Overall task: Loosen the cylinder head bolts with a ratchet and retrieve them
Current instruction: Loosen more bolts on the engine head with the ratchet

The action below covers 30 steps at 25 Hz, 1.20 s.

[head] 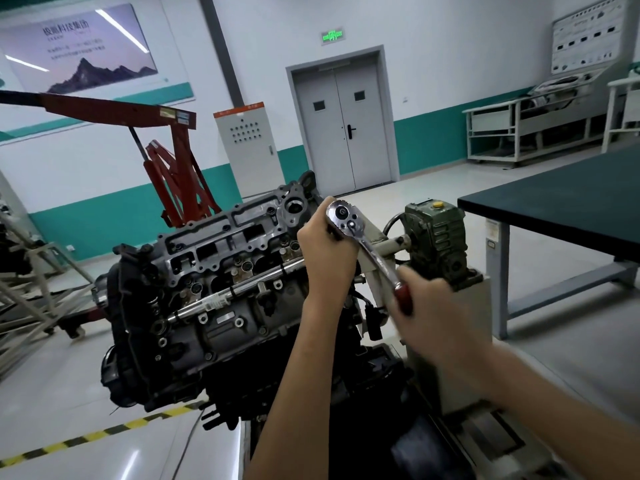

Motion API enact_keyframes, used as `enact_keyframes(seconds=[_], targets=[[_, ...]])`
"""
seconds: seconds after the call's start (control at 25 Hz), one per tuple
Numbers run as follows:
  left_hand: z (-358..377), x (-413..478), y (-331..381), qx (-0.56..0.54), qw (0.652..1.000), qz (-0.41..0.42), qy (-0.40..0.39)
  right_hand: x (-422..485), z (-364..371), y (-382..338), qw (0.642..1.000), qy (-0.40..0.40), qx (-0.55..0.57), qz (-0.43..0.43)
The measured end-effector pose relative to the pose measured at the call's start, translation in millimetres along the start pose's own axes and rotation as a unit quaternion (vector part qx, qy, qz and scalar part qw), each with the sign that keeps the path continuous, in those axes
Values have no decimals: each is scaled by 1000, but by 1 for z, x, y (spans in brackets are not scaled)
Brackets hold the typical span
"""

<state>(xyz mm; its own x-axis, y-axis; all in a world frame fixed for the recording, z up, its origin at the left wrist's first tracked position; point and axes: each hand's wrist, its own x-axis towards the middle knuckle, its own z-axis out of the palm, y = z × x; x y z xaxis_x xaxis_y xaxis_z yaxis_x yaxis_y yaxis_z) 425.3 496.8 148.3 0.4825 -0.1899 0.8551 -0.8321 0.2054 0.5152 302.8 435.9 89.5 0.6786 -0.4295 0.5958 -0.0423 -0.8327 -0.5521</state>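
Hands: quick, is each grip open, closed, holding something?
Left grip: closed at the head of the shiny chrome ratchet.
Right grip: closed on its dark red handle, motion-blurred.

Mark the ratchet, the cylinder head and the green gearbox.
ratchet (pixel 372 252): head view, on the chrome shaft below its round head.
cylinder head (pixel 221 244): head view, on its open top face.
green gearbox (pixel 438 237): head view, on its ribbed side.

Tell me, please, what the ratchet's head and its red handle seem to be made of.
The ratchet head looks like polished, probably chromed steel, judging by its mirror-like highlights. The red handle is glossy dark red, perhaps plastic or rubber; motion blur leaves that open.
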Motion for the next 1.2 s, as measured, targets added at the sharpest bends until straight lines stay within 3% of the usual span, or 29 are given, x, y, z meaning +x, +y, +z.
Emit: enact_keyframes(seconds=[0.12, 0.2, 0.36, 0.52, 0.6, 0.68, 0.8, 0.88, 0.96, 1.08, 1.2], targets=[[3, 2, -3, -19, 1000, -22, -5, -17, 35, -34, 989, 78, 124, 36], [1, 6, -1, -14, 999, -30, -27, -16, 32, -31, 989, 66, 131, 29], [-3, 11, 1, 13, 998, -19, -51, 22, -29, 21, 995, -62, -41, -66], [-5, 15, -1, 17, 996, -37, -79, 68, -67, 33, 967, -35, -203, -148], [-5, 12, 0, 23, 997, -16, -65, 48, -53, 28, 984, -30, -151, -93], [-5, 7, -1, 35, 998, 21, -45, 10, -20, 11, 998, -49, -32, -13], [-7, 3, -6, 33, 998, 28, -36, -19, 24, -29, 991, 7, 121, 48], [-10, 4, -6, 23, 998, 20, -55, -22, 35, -42, 985, 26, 165, 47], [-10, 8, -3, 19, 997, 10, -75, -16, 20, -28, 992, -5, 125, 32], [-9, 12, -1, 17, 996, -1, -84, 14, -28, 13, 996, -77, -22, -39], [-10, 13, -1, 6, 995, -14, -97, 58, -63, 29, 976, -21, -178, -120]])
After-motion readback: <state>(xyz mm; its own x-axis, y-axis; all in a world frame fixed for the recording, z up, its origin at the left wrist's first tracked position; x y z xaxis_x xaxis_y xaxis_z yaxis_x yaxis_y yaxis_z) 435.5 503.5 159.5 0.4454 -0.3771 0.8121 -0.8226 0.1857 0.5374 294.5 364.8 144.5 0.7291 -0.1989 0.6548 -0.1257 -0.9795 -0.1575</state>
